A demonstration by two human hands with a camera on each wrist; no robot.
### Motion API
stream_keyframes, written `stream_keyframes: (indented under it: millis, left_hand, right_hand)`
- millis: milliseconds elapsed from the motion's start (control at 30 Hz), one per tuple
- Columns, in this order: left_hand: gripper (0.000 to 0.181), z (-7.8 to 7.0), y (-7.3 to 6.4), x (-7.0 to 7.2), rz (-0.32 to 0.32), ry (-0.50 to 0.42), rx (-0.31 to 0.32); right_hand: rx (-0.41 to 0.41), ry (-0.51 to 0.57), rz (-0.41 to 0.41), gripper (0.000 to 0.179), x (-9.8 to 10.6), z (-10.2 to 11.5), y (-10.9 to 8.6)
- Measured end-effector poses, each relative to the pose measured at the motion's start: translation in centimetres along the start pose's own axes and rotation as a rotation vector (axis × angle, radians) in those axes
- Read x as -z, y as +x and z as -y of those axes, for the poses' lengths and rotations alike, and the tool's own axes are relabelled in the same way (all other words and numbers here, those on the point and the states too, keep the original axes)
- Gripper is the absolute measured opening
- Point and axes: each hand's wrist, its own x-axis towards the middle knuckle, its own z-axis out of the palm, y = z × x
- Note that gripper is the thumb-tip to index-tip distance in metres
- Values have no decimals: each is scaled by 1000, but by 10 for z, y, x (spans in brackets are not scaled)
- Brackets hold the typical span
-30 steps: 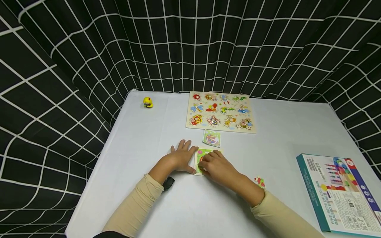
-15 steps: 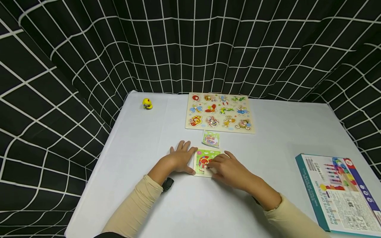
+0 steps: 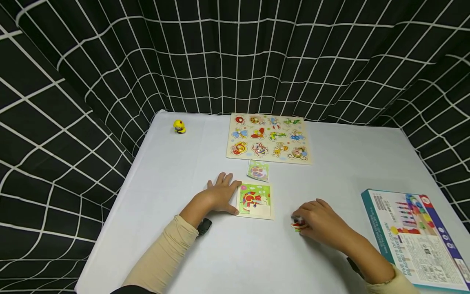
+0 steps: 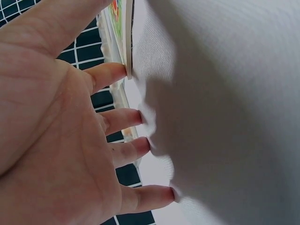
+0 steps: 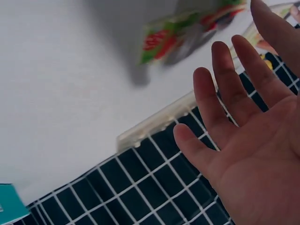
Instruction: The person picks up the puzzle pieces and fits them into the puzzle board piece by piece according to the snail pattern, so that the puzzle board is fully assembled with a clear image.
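Observation:
My left hand (image 3: 221, 197) lies spread on the table, thumb and index fingertip at the left edge of a small framed jigsaw board (image 3: 272, 200). In the left wrist view, the index fingertip meets the board's side. The board shows a red and green picture, with a bare pale gap at its lower right. Right of the board, my right hand (image 3: 323, 224) holds a red and green puzzle piece (image 3: 298, 225) at its fingertips, partly covered by the fingers. The piece (image 5: 159, 43) looks blurred in the right wrist view.
A picture card (image 3: 258, 170) lies just behind the jigsaw board. Farther back is a wooden insect puzzle board (image 3: 269, 139). A yellow toy figure (image 3: 179, 126) stands at the back left. A flat toy box (image 3: 415, 237) lies at the right. Black grid-patterned curtains (image 3: 235, 57) surround the table.
My right hand has left the jigsaw board and moved right, uncovering its picture and gap. The puzzle piece now shows farther left, at the right fingertips. My left hand has stayed in place.

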Motion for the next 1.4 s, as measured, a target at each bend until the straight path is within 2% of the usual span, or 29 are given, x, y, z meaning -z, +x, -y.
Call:
stream_keyframes:
  millis: [233,567,733,967,1100,1400]
  left_hand:
    - [95,0,-1,2,-9,1,-5]
    - [95,1,0,0,-4,5,0]
    - [95,1,1,0,-11,3,-2]
    - [94,1,-1,-1,-31,-13,-11]
    - [94,1,-1,0,-28,-13,-6]
    - [94,0,-2,0,-19,-1,-6]
  right_hand:
    - [-16,-3,-27,38,-8,-8,-8]
    - [20,-25,-59,33,-7,-1,-4]
    - [54,-30,-79,33,-4,9,10]
    - [190,-35,-166,30,-6,24,37]
    - [246,-26,-176,26,-10,34,51]
    - [261,-22,-143,20,-21,46,68]
